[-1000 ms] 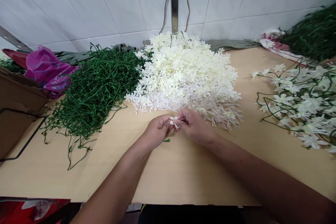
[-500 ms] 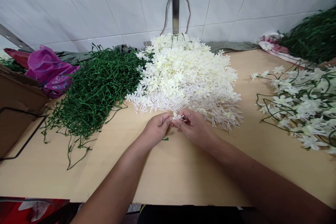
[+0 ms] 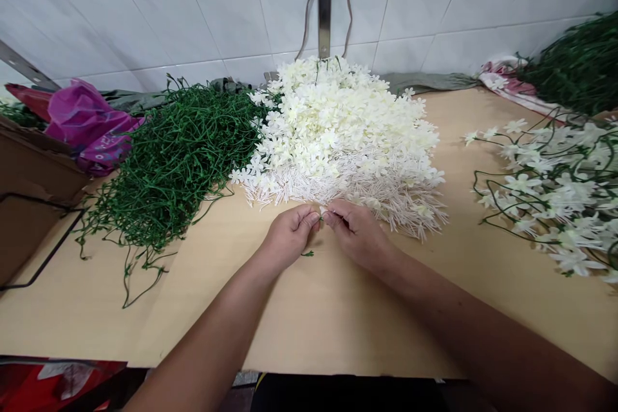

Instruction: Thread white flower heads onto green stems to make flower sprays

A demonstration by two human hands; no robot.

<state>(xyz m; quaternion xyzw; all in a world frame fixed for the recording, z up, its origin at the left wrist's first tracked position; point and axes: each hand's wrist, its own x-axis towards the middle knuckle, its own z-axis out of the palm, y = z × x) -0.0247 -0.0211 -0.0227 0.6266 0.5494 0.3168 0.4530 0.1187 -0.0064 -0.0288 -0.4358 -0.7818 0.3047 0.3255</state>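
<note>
Both my hands meet fingertip to fingertip over the cardboard, just in front of a pile of white artificial flowers (image 3: 338, 122). My left hand (image 3: 290, 235) is closed in a pinch on a thin green plastic stem (image 3: 309, 253), whose end pokes out below the fingers. My right hand (image 3: 356, 228) pinches a small white flower (image 3: 323, 209), mostly hidden by the fingertips. A speck of green shows between the two thumbs, where flower and stem come together. Whether they are joined I cannot tell.
To the left lies a tangled heap of green stems (image 3: 183, 161), beside a purple plastic bag (image 3: 91, 122) and a cardboard box (image 3: 33, 199). Flowers on stems (image 3: 555, 199) spread at the right. A metal bracket (image 3: 324, 9) stands against the tiled wall.
The white flower, plainly visible between my fingers before, is now largely covered by my right fingertips. My hands stay in nearly the same place.
</note>
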